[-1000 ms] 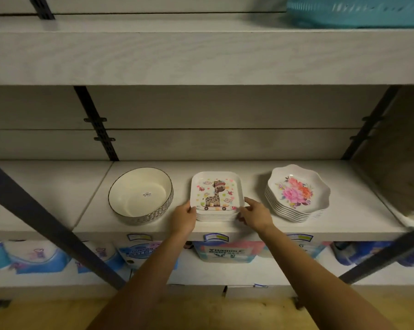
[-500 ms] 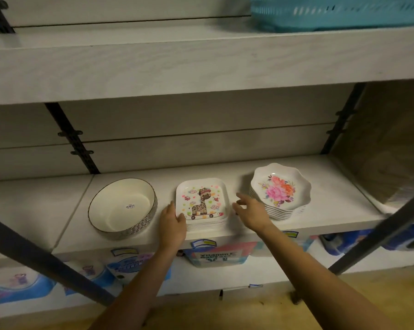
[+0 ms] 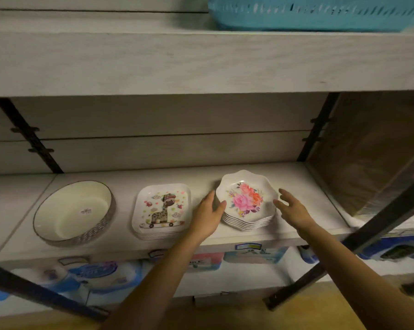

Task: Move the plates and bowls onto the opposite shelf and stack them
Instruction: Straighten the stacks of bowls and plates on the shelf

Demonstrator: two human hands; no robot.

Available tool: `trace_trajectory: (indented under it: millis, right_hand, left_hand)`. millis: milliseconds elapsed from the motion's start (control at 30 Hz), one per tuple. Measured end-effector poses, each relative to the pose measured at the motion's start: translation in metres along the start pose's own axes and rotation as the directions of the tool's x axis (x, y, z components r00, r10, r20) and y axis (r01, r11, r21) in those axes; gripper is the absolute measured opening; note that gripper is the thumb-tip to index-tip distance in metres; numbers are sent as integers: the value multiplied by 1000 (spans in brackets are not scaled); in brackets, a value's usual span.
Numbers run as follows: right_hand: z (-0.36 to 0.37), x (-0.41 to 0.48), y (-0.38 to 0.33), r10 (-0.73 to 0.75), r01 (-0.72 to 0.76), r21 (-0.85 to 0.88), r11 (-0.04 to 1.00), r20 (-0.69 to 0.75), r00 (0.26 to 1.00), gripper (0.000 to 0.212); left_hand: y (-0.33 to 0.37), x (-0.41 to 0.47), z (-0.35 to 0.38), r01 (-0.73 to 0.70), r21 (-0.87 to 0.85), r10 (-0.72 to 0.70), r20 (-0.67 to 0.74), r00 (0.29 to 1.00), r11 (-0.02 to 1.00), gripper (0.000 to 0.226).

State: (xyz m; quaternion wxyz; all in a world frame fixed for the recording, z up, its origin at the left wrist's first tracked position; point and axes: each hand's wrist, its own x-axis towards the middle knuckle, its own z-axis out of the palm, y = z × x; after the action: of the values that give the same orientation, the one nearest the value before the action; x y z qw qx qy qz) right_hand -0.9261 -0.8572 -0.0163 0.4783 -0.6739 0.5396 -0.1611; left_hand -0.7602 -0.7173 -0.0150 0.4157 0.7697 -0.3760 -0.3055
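Flower plates stacked right of centre on middle shelf. My left hand at stack's left rim: thumb on edge, fingers straight, gripping nothing. My right hand just beside right rim, fingers spread wide, holding nothing; can't tell if touching. Giraffe plates at centre, bowl centre left, same shelf. Blue basket upper right.

Nothing is coming through sharply enough to read. A small dark mark is sitting in the middle of the white bowl at centre left, too small to make out. Paper tags are hanging along the front edge of the shelf at lower centre, blurred. Printing is showing on the blue-and-white packages across the lower frame, smeared beyond reading.
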Motion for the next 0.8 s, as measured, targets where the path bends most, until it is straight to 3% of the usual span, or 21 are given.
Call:
trace_trajectory:
  millis: [133,467,600,700,800]
  right_hand:
    - [-1,8,7,14,-32,140,990,128,992,41]
    - [-1,5,10,-15,0,126,992,117,993,38]
    - [-3,0,9,-35,25,86,996,123,992,39]
    - [-9,-5,-1,-39,44,-56,997,86,996,49]
    - [-20,-16,-16,-138,140,-113,984,29,990,52]
  left_hand:
    - [3,9,11,127,69,-131,47,990,989,63]
    - [3,9,13,119,99,-122,19,992,988,65]
    - [1,6,14,112,103,-115,27,993,988,64]
    - [-1,3,7,58,76,-60,26,998,995,58]
    - [-8,-7,-10,0,33,4,-105,994,999,49]
